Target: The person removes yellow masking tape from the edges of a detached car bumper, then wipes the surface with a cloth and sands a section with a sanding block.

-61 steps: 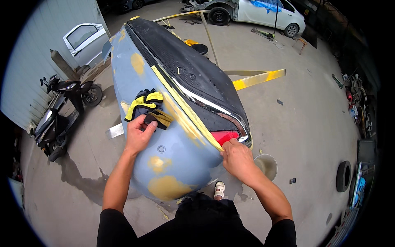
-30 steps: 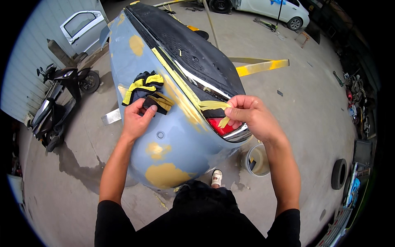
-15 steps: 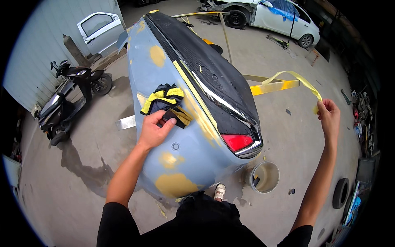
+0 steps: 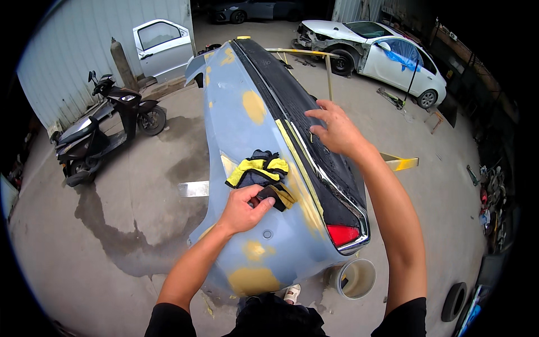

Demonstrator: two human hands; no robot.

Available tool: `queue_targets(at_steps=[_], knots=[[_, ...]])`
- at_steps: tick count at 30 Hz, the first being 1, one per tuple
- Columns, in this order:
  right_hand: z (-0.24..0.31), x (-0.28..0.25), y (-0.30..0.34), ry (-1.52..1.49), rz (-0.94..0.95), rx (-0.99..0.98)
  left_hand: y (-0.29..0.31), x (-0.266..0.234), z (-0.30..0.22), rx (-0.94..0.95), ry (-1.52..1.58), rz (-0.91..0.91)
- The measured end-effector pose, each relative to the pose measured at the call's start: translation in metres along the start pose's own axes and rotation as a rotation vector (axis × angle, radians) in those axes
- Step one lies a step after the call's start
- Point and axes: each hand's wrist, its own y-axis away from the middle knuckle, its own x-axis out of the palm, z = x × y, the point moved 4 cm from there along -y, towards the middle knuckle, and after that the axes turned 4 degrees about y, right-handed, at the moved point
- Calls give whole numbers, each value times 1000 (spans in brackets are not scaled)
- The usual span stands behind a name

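Note:
A grey-blue primed car bumper (image 4: 230, 118) with tan patches lies in front of me. My left hand (image 4: 244, 210) is closed on a folded piece of sandpaper (image 4: 281, 197), dark on one face and tan on the other, above the bumper. Just beyond it lies a crumpled yellow-and-grey cloth (image 4: 258, 170). My right hand (image 4: 338, 128) hovers over the black trim (image 4: 351, 174) with its fingers apart and no tape visible in them. A strip of yellow masking tape (image 4: 300, 168) runs along the trim's edge, near a chrome strip and red reflector (image 4: 342, 235).
A bucket (image 4: 357, 279) stands by the bumper's near right corner. Yellow stand bars (image 4: 401, 163) stick out on the right. A scooter (image 4: 109, 123) is parked left, a loose car door (image 4: 163, 48) leans on the wall, and a partly dismantled white car (image 4: 370, 53) stands behind.
My right hand has come in from the far right to above the trim, and the long loose tape it held is gone from it. My left hand keeps the sandpaper. The view has shifted.

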Motion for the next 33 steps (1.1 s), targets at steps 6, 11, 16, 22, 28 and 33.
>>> queue_targets(at_steps=[6, 11, 16, 22, 28, 33], knots=[[33, 64, -70, 196, 237, 48, -1, 1, -4, -38, 21, 21], [26, 75, -83, 130, 189, -4, -1, -1, -7, 6, 12, 19], [24, 72, -81, 125, 161, -53, -2, 0, -10, 15, 3, 17], [33, 31, -56, -105, 22, -141, -2, 0, -8, 22, -10, 0], [53, -24, 6, -294, 126, -25, -2, 1, 1, 16, -25, 3], [48, -42, 44, -502, -43, 61, -2, 3, 10, 36, -5, -4]])
